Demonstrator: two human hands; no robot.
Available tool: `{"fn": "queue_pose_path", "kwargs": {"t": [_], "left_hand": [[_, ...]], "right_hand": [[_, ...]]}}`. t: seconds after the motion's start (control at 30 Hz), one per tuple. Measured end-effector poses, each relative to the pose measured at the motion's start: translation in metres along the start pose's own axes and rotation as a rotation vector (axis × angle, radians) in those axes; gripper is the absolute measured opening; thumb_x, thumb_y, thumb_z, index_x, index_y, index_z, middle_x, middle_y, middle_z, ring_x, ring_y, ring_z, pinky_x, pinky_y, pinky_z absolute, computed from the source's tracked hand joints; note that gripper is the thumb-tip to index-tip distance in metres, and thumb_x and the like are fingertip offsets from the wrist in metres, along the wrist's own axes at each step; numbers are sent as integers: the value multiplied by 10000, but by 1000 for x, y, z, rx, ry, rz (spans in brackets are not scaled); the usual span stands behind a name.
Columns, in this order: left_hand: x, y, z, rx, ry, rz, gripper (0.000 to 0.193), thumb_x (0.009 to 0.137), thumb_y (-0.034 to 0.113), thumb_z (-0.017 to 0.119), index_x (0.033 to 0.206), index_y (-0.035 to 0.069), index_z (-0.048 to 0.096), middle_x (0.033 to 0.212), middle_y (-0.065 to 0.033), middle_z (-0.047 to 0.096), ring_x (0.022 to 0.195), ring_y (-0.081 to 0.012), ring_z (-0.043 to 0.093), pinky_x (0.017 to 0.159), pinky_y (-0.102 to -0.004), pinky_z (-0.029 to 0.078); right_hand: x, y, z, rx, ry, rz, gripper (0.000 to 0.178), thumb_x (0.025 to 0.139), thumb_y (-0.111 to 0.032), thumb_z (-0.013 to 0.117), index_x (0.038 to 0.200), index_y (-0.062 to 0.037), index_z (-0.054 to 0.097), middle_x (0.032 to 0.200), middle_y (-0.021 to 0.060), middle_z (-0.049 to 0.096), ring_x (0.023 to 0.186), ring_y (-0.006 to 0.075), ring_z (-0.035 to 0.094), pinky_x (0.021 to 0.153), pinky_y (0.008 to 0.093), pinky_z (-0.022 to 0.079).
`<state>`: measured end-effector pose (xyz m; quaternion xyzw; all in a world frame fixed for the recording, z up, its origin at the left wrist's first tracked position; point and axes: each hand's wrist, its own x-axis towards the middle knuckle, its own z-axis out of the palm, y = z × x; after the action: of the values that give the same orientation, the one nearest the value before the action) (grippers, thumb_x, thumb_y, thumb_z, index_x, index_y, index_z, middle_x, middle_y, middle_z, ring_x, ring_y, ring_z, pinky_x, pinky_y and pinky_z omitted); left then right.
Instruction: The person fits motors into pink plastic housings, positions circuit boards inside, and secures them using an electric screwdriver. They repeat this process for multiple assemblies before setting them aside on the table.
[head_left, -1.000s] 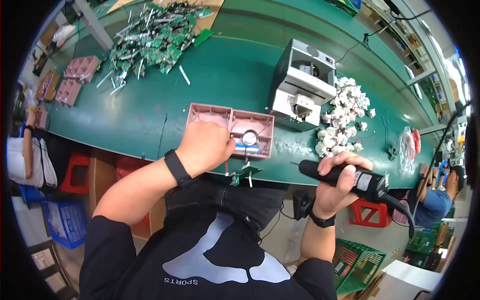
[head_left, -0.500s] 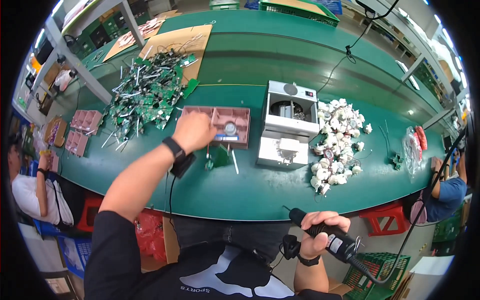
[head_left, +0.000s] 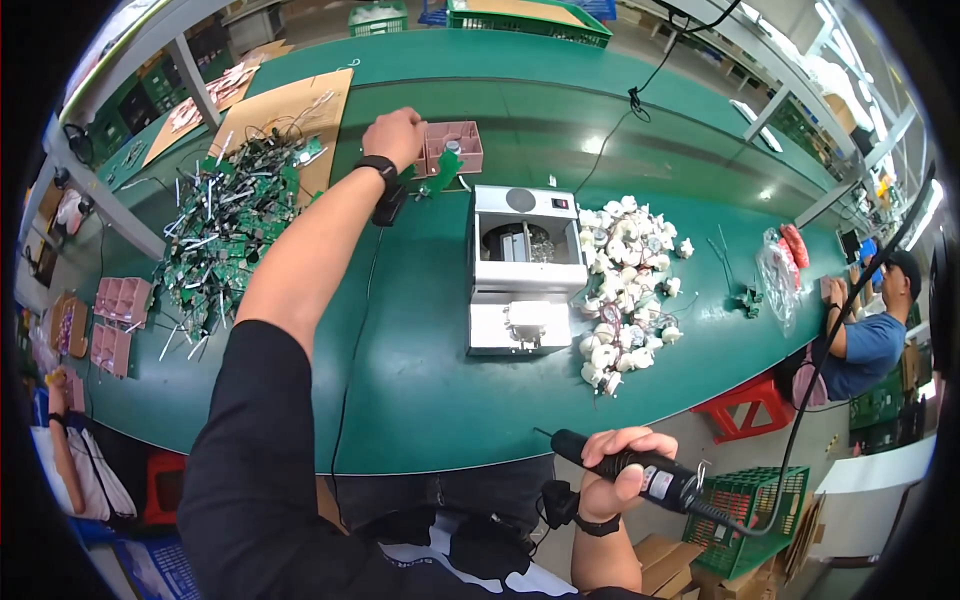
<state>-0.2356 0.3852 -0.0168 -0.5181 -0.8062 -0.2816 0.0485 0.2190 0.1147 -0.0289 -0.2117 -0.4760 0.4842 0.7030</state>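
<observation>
At the far side of the bench, my left hand is closed on the left end of a pink compartment tray; its fingertips are partly hidden. Inside the tray sits a small round metallic part, and a green circuit board with a white strip lies against the tray's near side. My right hand grips a black electric screwdriver near the bench's front edge, with its bit pointing left over the bench. A grey-and-white screw feeder with screws in its bin stands between the two hands.
White plastic parts with wires are heaped right of the feeder. Green circuit boards pile up at left, partly on cardboard. More pink trays stand far left. A cable hangs beside my right arm. People sit at both sides.
My left hand has moved away from me across the bench, and the pink tray has gone with it, circuit board alongside. My right hand still holds the screwdriver. The view has shifted slightly.
</observation>
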Motion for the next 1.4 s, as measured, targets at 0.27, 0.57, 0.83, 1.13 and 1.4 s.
{"fn": "queue_pose_path", "kwargs": {"t": [0.27,0.57,0.83,1.13,1.4], "left_hand": [[-129,-15,-29,-239,-393,371,223,966,272,674,1049,84,759,962,-162,760,921,-374,720,831,-475,567],[-268,-11,-69,-516,-475,282,272,1009,243,630,1160,40,730,1101,-200,717,1016,-382,689,908,-456,547],[-390,-16,-124,-746,-603,-108,244,990,173,705,1192,39,733,945,-78,710,814,-154,659,774,-302,543],[-424,-6,-126,-854,-373,-163,226,954,84,720,1163,0,732,916,-60,708,810,-131,647,770,-283,533],[-411,-1,-124,-766,-374,-98,217,926,42,731,1139,-3,729,877,-64,681,776,-134,641,732,-275,526]], "right_hand": [[6,19,-2,4,-19,75,419,956,-237,771,1126,-64,430,862,120,615,609,193,597,557,332,530],[-16,51,21,-286,59,528,165,992,-70,661,948,-51,504,681,40,551,541,127,541,522,298,478],[-7,41,86,-614,-403,312,297,920,-157,801,1040,0,579,715,41,609,598,126,592,542,299,474],[-14,103,110,-797,-568,520,524,931,-259,776,1300,52,569,963,167,704,886,256,709,803,385,559],[-15,85,96,-1088,-610,-2,627,906,-215,784,1406,46,511,1294,259,631,1195,407,637,1018,451,519]]}}
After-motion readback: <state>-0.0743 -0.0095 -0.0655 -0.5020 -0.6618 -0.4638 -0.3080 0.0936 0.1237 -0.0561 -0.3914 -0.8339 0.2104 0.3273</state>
